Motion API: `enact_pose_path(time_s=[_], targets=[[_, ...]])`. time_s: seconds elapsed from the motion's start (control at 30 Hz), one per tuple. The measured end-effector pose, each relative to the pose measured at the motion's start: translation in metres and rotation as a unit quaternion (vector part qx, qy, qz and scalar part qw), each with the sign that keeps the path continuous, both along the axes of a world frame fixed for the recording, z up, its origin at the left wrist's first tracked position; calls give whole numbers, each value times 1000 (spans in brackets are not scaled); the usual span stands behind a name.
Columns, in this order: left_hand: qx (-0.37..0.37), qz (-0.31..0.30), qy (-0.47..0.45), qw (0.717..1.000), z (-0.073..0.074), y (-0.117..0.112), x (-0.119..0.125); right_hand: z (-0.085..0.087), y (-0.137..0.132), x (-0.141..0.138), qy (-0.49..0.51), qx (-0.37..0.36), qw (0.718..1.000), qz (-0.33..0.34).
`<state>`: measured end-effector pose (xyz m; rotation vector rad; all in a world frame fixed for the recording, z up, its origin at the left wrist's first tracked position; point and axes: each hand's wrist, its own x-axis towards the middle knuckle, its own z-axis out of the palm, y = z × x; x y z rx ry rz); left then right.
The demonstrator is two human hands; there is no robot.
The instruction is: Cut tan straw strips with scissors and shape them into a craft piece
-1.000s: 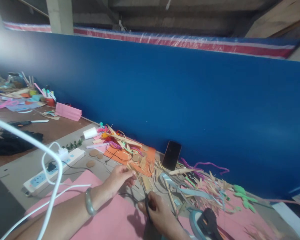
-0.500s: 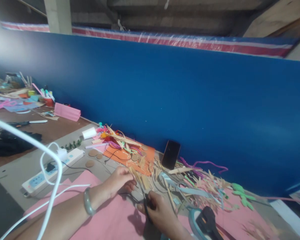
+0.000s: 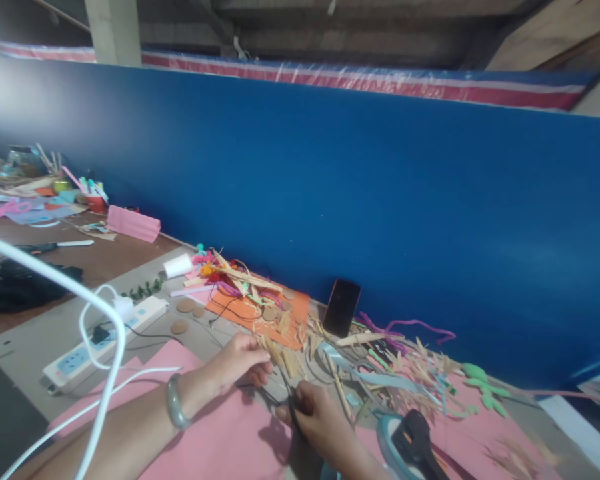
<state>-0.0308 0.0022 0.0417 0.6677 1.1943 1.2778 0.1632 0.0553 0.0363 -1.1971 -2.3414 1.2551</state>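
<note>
Pink paper lies at the table's near edge; on it my left hand pinches a tan strip, my right hand grips a black tool

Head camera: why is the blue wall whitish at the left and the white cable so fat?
Head view: the blue wall fades into pale haze at its left end; the white cable sits near the lens, so it looks thick and blurred; the right hand, closed on a dark tool, shadows the pink paper.

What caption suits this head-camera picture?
Left hand pinches straw strips, right hand holds a dark tool, over pink paper.
</note>
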Motion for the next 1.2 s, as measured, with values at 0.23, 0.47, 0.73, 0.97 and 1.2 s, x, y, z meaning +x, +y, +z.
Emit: enact_pose_path(time_s=[0.23,0.47,0.73,0.97,1.2], targets=[[-1,-6,2,1000,0,0,0,-7,4,6,7,-21,1000,9],[-3,-19,4,1000,-1,0,-1,-3,4,3,5,-12,1000,7],[-1,-79,29,996,-17,0,0,-12,3,3,11,-16,1000,2],[-16,-82,34,996,-24,3,1,-5,2,3,-13,-49,999,1],[-23,-85,24,996,-33,5,-1,-2,3,2,-19,-53,998,-1]])
